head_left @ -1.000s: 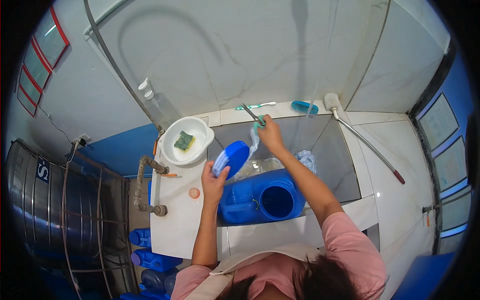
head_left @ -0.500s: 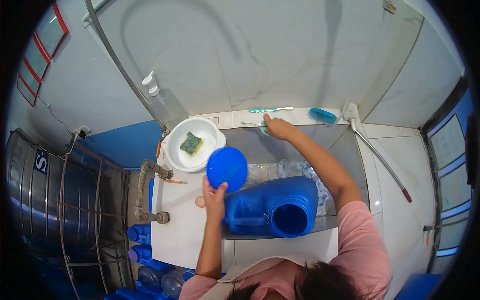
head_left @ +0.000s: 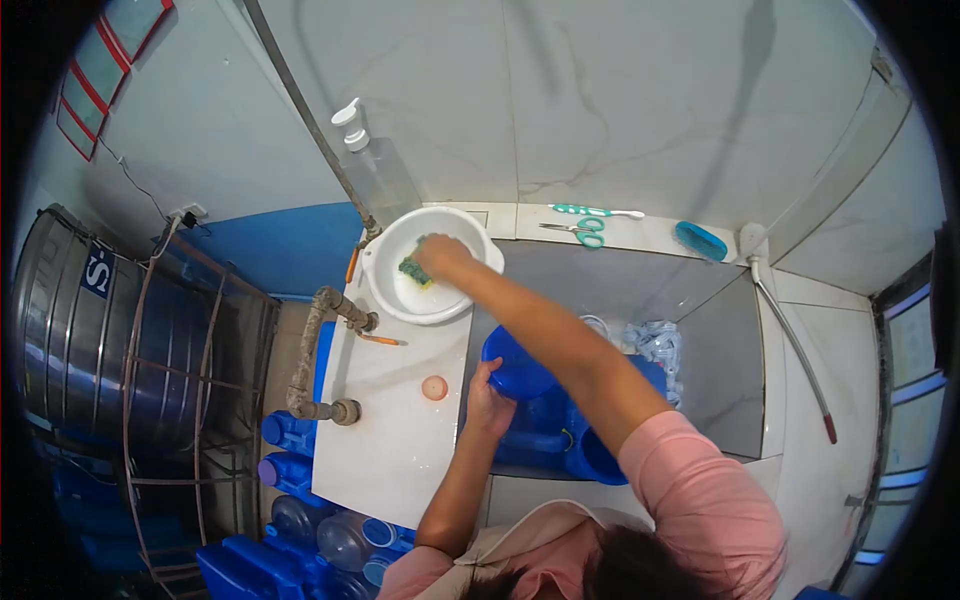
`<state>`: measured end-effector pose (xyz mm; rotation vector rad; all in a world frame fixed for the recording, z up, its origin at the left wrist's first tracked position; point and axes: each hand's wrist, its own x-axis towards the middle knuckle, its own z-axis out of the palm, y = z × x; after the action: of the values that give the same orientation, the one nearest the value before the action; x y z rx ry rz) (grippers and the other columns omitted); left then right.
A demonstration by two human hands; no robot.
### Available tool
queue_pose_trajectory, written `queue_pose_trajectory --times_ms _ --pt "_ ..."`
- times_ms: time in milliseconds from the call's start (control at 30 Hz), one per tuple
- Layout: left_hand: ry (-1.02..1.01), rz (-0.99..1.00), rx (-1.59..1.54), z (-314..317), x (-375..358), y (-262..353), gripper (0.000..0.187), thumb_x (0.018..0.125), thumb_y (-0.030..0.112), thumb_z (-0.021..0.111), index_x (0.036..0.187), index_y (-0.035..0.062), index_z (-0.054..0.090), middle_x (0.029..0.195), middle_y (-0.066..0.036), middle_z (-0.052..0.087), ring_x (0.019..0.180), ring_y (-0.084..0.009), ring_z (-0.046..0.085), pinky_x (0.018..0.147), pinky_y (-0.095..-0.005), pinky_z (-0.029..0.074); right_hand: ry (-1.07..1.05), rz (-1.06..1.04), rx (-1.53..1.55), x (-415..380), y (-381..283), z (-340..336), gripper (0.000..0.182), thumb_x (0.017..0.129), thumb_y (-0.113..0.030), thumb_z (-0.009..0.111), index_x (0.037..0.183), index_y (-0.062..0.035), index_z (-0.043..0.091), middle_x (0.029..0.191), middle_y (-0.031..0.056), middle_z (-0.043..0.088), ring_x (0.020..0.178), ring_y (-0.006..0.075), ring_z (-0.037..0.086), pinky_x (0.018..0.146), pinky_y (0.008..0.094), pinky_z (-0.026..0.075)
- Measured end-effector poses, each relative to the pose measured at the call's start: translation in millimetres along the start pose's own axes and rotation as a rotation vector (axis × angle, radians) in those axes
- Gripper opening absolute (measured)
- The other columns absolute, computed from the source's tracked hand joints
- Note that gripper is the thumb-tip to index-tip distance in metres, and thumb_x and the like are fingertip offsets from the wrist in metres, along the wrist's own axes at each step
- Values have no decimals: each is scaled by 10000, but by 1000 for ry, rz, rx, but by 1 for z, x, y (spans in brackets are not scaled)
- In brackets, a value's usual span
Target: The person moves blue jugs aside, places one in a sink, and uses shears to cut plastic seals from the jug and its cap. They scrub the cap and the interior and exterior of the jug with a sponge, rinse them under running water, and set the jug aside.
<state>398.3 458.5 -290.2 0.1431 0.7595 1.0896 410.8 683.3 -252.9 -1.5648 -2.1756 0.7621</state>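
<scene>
In the white basin (head_left: pixel 483 290), my right hand (head_left: pixel 442 257) has its fingers closed on a green-and-yellow sponge (head_left: pixel 414 271). My left hand (head_left: pixel 490 405) grips the edge of a round blue lid (head_left: pixel 512 362) over the sink. Beneath the lid and my right forearm lies a blue jug (head_left: pixel 530 442) on its side, its wide mouth partly covered by my arm. Scissors (head_left: pixel 588 232) with teal handles rest on the back ledge, below a teal-and-white toothbrush (head_left: pixel 595 211).
A clear pump bottle (head_left: pixel 380 180) stands behind the basin. A blue brush (head_left: pixel 701 241) sits on the ledge near a long-handled tool (head_left: pixel 795 345). Pipes (head_left: pixel 318 350) rise at the counter's left edge. Crumpled clear plastic (head_left: pixel 657 348) lies in the sink (head_left: pixel 715 390).
My right hand has let go of the scissors on the ledge and moved left into the basin onto the sponge. The view has shifted; my left hand still holds the lid.
</scene>
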Motion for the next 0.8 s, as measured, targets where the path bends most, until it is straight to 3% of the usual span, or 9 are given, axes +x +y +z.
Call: queue_pose_trajectory --times_ms 100,167,200,333,433,467,567,600,800 --pt "-19 -32 -54 -1 -2 8 429 830 215 512 1220 40 480 1198 -118 571 1112 -261 537 996 -422 369 -3 103 1 16 6 33 353 766 -224 611 1040 0 608 1015 231 607 982 366 585 880 433 450" --pt "-53 -46 -97 -6 -5 9 431 834 222 506 1224 39 478 1210 -124 564 1116 -265 534 1011 -425 354 -94 -45 25 11 0 18 444 720 -199 639 1108 -8 538 1115 243 556 1019 383 563 891 421 446" --pt "-96 -49 -121 -9 -3 10 432 838 226 499 1225 37 477 1213 -129 561 1124 -268 529 1008 -430 357 113 -134 -78 -10 -9 8 395 729 -128 593 1090 1 496 1059 270 563 976 408 570 857 443 455" --pt "-144 -53 -149 3 -16 19 448 862 247 474 1251 27 452 1235 -142 544 1147 -280 513 1013 -460 357 -4 -104 137 -88 -16 -79 375 778 -62 510 1145 -36 434 1159 283 499 1010 436 528 857 467 426" --pt "-182 -39 -239 18 -19 25 449 875 245 460 1265 27 432 1247 -138 533 1154 -279 507 1005 -480 370 148 -407 41 -163 30 -91 418 771 -82 527 1176 -37 434 1180 241 502 1091 391 490 898 475 392" --pt "-247 -17 -209 23 -16 23 475 923 350 421 1272 27 420 1276 -128 506 1160 -270 502 998 -457 388 155 -540 -87 -186 46 -81 417 761 -81 534 1164 -20 445 1172 217 510 1099 372 481 891 483 385" --pt "-364 -99 -202 32 1 -7 557 936 488 366 1283 55 422 1306 -112 478 1182 -258 483 1000 -433 390 229 -382 -50 -247 45 -59 401 745 -104 559 1127 -17 471 1168 173 502 1162 356 402 939 469 341" --pt "-286 -81 -205 42 1 -22 638 918 584 308 1305 87 412 1326 -99 460 1203 -248 463 1012 -419 377 258 -407 -57 -249 44 -59 393 747 -113 561 1119 -15 476 1164 179 487 1144 372 403 937 470 344" --pt "-466 -19 -7 73 -3 -6 595 942 541 288 1327 100 392 1323 -88 460 1221 -241 445 1029 -431 349 503 -282 -121 -265 85 -76 319 764 -57 498 1077 3 483 1136 222 463 1060 398 431 949 478 336"
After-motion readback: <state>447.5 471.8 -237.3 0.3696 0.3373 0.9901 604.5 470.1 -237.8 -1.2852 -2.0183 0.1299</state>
